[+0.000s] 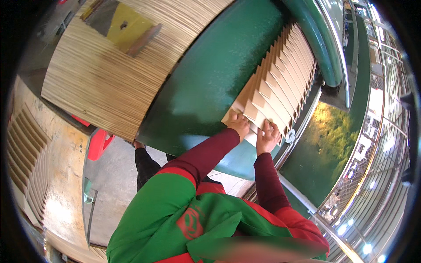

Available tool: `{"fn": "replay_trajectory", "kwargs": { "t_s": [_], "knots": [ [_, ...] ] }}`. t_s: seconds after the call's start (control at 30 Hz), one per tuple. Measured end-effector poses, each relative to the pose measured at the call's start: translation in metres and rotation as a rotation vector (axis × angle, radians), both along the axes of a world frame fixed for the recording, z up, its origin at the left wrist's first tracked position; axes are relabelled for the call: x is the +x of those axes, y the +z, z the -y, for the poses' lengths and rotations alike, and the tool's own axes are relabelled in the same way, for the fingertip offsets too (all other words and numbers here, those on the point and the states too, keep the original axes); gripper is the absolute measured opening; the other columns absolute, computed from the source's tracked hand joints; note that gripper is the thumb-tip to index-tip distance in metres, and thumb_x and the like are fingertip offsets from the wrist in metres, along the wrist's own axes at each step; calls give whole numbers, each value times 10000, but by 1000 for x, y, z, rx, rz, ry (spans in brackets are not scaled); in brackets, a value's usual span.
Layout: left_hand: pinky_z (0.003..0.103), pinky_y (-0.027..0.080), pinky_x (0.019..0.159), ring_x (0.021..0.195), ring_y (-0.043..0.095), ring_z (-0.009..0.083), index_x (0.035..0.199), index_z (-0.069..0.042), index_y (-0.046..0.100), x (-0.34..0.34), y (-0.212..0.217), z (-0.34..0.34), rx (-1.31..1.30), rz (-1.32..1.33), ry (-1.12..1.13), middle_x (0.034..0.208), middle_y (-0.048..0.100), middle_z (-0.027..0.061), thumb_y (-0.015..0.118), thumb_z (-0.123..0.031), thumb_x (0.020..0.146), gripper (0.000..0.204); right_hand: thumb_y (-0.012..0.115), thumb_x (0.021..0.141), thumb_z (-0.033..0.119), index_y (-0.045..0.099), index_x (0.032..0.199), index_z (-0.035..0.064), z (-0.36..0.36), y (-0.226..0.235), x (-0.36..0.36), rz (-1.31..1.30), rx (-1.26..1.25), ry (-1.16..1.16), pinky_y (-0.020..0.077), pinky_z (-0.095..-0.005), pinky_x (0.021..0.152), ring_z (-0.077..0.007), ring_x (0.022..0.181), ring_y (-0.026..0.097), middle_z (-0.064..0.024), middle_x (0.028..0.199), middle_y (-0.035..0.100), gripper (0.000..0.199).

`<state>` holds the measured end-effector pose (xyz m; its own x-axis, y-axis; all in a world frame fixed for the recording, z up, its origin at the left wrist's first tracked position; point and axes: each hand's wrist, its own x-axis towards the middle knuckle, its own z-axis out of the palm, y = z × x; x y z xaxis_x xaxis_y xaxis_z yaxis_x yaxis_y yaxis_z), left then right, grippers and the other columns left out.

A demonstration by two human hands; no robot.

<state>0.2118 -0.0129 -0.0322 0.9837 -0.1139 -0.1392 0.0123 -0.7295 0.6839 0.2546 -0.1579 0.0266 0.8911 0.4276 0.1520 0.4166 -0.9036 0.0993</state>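
A fanned row of brown cardboard sheets lies overlapped along the right side of a green conveyor belt, running away from me. At the near end of the row, my left hand is closed with bent fingers on the nearest cardboard sheets. Just to its right, my right hand grips the near edge of the row, fingers over the top. The undersides of both hands are hidden, so how many sheets each one holds cannot be seen.
Left of the belt stands a large stack of sheets with a yellow and brown piece on top. A curved green machine guard borders the row on the right. A red plastic stool stands on the floor. More stacked sheets lie far left.
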Motion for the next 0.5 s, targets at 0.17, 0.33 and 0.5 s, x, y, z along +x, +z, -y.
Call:
{"fn": "replay_trajectory", "kwargs": {
  "t_s": [0.17,0.33,0.5],
  "knots": [
    [582,252,977,1221,453,277,1097,-87,619,-2,2,2,-60,-101,-62,1173,586,124,447,-166,858,305,742,671,309,533,1276,140,7,8,-22,-137,92,127,299,-496,1006,-319,1192,441,-122,1259,493,662],
    [528,295,1004,1194,452,363,1213,-93,514,-45,12,-23,-250,232,-155,1239,512,160,710,-170,723,533,783,602,403,383,1384,158,11,-3,-33,-257,-4,90,195,-564,1070,-322,1291,331,-125,1367,384,913],
    [491,310,1004,1169,464,303,1182,-100,513,-104,18,6,-838,-134,320,1208,526,100,685,-121,760,456,771,630,454,367,1389,184,20,-7,-25,-258,-52,190,229,-588,1039,-328,1288,330,-125,1383,373,901]
  ]
}}
